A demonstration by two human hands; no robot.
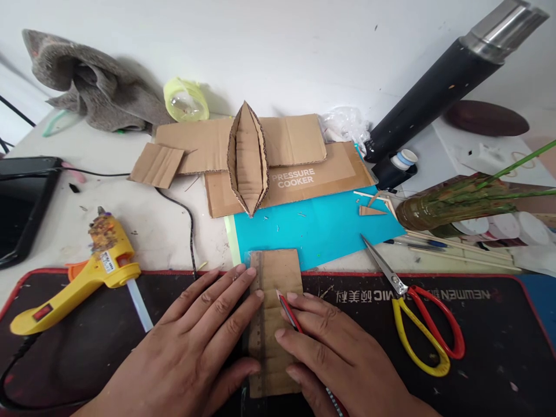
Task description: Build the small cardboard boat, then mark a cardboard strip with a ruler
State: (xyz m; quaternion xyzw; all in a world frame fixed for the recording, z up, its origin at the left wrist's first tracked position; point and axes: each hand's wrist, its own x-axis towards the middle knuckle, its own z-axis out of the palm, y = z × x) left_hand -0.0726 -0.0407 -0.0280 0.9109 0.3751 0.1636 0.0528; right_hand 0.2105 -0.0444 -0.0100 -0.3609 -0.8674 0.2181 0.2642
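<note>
A rectangular strip of cardboard [280, 347] lies upright in front of me on the dark mat. Along its left edge runs a clear ruler [257, 341]. My left hand [208, 318] rests flat with fingers stretched out, its fingertips touching the ruler and the strip's left side. In my right hand [334, 341] is a red pencil [290, 313] with its tip pointing up and left over the cardboard; the fingers rest on the strip's right side. Whether the tip touches the cardboard I cannot tell. Beyond the strip stands a boat-shaped cardboard piece [248, 156].
A yellow glue gun [95, 272] lies left, its cord trailing off. Scissors [403, 295] with red and yellow handles lie right. Blue paper [299, 231] and a printed cardboard sheet [330, 179] are ahead. A black flask [434, 92] leans at back right.
</note>
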